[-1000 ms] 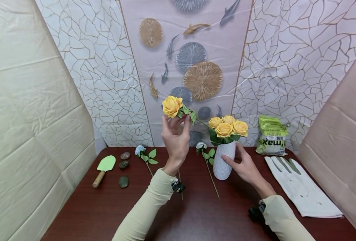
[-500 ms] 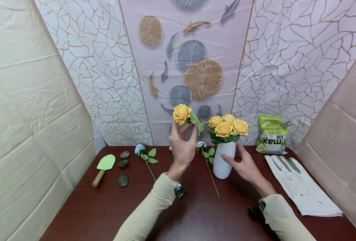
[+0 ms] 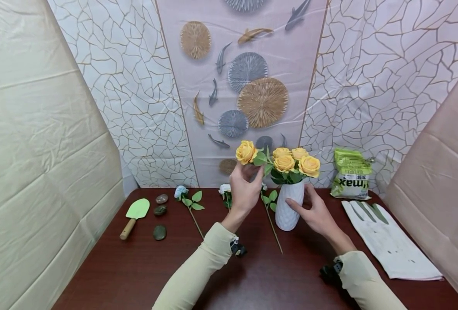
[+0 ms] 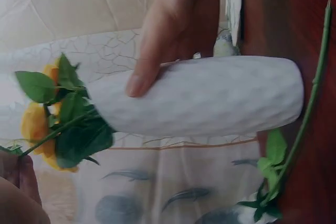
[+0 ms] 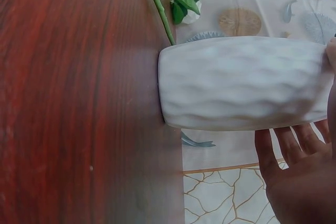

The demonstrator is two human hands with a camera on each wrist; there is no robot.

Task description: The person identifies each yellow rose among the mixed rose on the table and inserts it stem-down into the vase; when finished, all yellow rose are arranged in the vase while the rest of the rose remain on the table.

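My left hand (image 3: 245, 189) pinches the green stem of a yellow rose (image 3: 246, 152) just below its bloom. The stem slants toward the mouth of a white dimpled vase (image 3: 289, 206); in the left wrist view it runs in among the leaves (image 4: 79, 140), where its end is hidden. Several yellow roses (image 3: 284, 163) stand bunched in the vase. Around the vase's right side curls my right hand (image 3: 317, 212), thumb on the front, fingers behind. In the right wrist view the base of the white vase (image 5: 241, 85) rests upright on the table.
On the dark red table (image 3: 135, 275) lie a blue rose (image 3: 181, 192), white roses (image 3: 225, 189) partly behind my left arm, several stones (image 3: 160, 232) and a green trowel (image 3: 137, 209). White gloves (image 3: 391, 241) and a green bag (image 3: 350, 174) are at the right.
My left hand has moved right and slightly down, bringing the yellow rose close beside the bunch. The right hand stays on the vase, which has hardly moved.
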